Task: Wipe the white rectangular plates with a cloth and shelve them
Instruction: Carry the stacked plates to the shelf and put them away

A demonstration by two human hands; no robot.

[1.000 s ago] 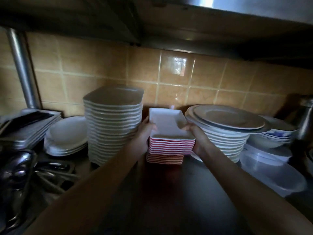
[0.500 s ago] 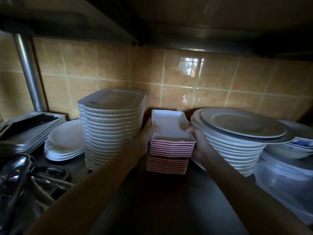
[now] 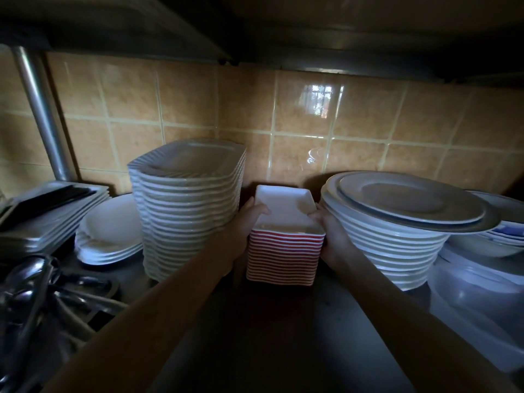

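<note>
On the lower shelf, between two taller piles: stack of small white rectangular plates with red undersides (image 3: pixel 283 251), standing on the dark metal shelf (image 3: pixel 283 330). Left hand (image 3: pixel 246 225) and right hand (image 3: pixel 330 231) grip its upper part from either side, thumbs hooked over the top rim.

Risks, as I judge them:
- Slot is tight. Knuckles sit just beside the tall stack of wavy-edged white plates (image 3: pixel 187 208) and the pile of round white plates (image 3: pixel 391 239), whose top plates overhang; a careless withdrawal could knock either.
- Hooked thumbs could drag the top plate off.

Surroundings: dim light; low shelf overhead; glossy tan tiled wall (image 3: pixel 312 123); steel post (image 3: pixel 42 114); metal ladles (image 3: pixel 28 279) at left.
</note>
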